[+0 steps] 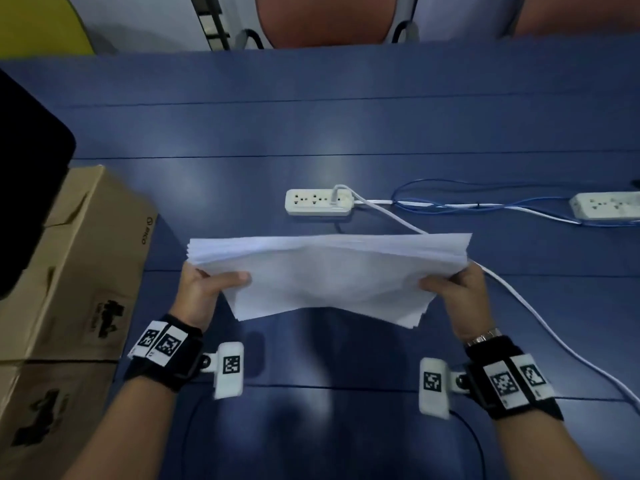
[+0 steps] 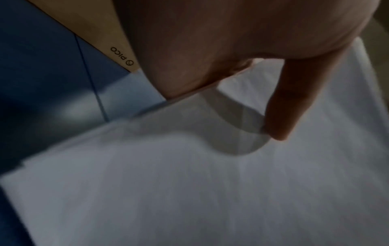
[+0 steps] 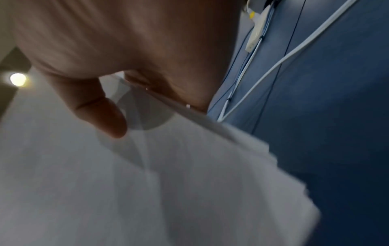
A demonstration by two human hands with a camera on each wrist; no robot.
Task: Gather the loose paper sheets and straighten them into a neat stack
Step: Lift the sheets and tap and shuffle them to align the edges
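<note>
Blue tabletop (image 1: 346, 133) fills most of the head view, crossed by thin seams. Two brown cardboard boxes (image 1: 79, 258) are seen at its left edge, the nearer one printed with dark markings, and a black object (image 1: 27, 188) is cut off by the frame beyond them. A red-orange chair seat (image 1: 329, 19) is visible past the far edge of the table.

Above the tabletop, near its middle, the paper sheets (image 1: 329, 275) are held as one loose bundle, lifted off the surface (a shadow is cast beneath them). The bundle is tilted, sagging along its near edge, and the sheet edges are fanned unevenly at both ends, so the stack is not yet squared.

The left end is gripped by the left hand (image 1: 204, 292), the thumb laid over the top sheet and the fingers hidden beneath; in the left wrist view the thumb (image 2: 282, 116) is seen pressed onto the paper. The right end is gripped likewise by the right hand (image 1: 460, 296), thumb on top, fingers underneath. Black straps with printed markers are worn on both wrists.

Beyond the bundle a white power strip (image 1: 318, 201) lies flat, and a second power strip (image 1: 606, 204) is placed well to the right. A white cable (image 1: 540, 323) is run from the first strip past the right hand, with thin blue cables (image 1: 450, 199) looped between the strips.
</note>
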